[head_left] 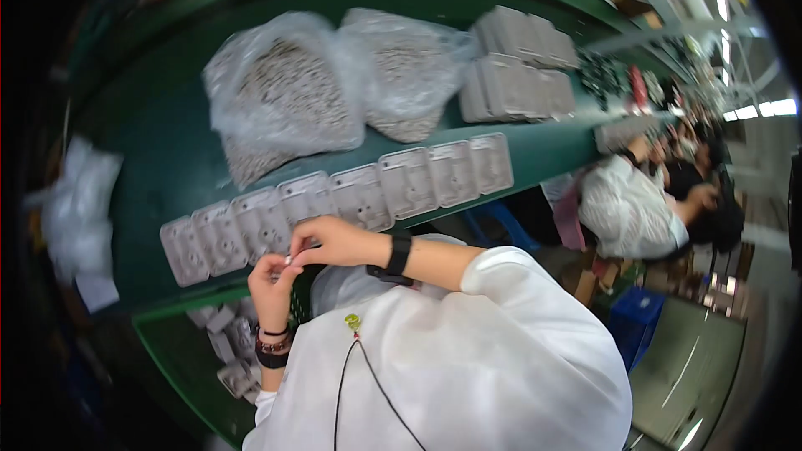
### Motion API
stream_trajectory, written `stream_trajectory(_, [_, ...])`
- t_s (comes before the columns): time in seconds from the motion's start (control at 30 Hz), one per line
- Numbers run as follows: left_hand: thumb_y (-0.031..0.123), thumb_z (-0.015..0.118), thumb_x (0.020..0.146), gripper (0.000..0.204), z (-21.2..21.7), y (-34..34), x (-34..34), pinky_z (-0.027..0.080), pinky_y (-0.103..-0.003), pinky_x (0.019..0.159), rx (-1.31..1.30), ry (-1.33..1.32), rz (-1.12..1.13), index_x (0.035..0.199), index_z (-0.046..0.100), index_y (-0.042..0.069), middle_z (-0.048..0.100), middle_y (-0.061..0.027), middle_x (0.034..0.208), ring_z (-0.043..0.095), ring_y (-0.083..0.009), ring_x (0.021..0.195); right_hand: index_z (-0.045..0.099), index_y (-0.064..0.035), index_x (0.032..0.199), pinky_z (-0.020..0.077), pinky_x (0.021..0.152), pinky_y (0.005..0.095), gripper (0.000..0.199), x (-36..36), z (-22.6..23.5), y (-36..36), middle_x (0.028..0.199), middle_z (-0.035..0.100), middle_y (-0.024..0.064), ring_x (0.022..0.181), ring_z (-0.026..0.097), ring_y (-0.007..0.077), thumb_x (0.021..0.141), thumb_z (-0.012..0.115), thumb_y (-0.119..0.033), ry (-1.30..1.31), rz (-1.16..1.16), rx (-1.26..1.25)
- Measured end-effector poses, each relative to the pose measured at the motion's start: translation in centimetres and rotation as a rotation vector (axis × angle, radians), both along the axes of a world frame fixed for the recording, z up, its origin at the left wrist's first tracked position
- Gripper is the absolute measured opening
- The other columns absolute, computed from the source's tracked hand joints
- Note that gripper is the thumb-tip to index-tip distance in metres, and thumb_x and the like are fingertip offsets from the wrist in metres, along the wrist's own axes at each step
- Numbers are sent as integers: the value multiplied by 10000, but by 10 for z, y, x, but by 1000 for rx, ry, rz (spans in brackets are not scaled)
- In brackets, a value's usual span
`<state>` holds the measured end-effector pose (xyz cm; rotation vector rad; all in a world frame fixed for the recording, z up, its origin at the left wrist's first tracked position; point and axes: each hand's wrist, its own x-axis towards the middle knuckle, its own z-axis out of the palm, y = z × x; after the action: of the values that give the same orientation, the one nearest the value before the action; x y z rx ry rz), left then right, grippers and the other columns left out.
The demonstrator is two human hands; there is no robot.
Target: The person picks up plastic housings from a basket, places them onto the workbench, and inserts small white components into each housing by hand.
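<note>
My left hand [270, 282] and my right hand [332, 242] meet fingertip to fingertip just over the near edge of the bench. Between the pinched fingers shows a tiny pale piece [288, 260], too small to name. Just beyond them runs a row of several grey plastic housings [407, 181], shallow and open side up, with moulded posts inside. My hands cover the near part of the middle housings. Behind the row lie two clear plastic bags [288, 83], open and full of small greyish parts.
Stacked grey housings [514, 88] stand at the back right of the green bench [150, 175]. A green crate [180, 367] of grey parts sits below on the left. Several people [639, 200] work along the bench to the right, near a blue bin [632, 326].
</note>
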<state>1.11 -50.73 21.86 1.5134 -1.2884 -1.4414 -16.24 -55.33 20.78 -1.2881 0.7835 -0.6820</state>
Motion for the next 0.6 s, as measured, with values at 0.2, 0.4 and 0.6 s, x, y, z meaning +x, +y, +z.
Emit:
stream_trajectory(0.2, [31,647,722,118,-7,-20,8,387,-192,611,106,185,68,793,553,17,549,-2,712,483,-55,663,624,-32,774,441,595,244,149,-3,4,-5,718,611,37,649,554,116,711,667,-160,-36,-114,81])
stream_trajectory(0.4, [121,570,827,113,0,-18,8,375,-178,566,105,91,-18,859,550,13,540,1,698,476,-49,634,615,-37,775,425,678,260,140,7,-1,-8,816,589,36,776,542,114,734,666,-161,55,-77,56])
stream_trajectory(0.6, [263,413,923,261,-5,25,58,249,-175,427,210,391,350,841,516,38,409,36,592,334,-34,475,605,-69,679,406,657,301,116,65,-30,-61,827,544,52,792,530,202,633,695,-127,433,-115,-455])
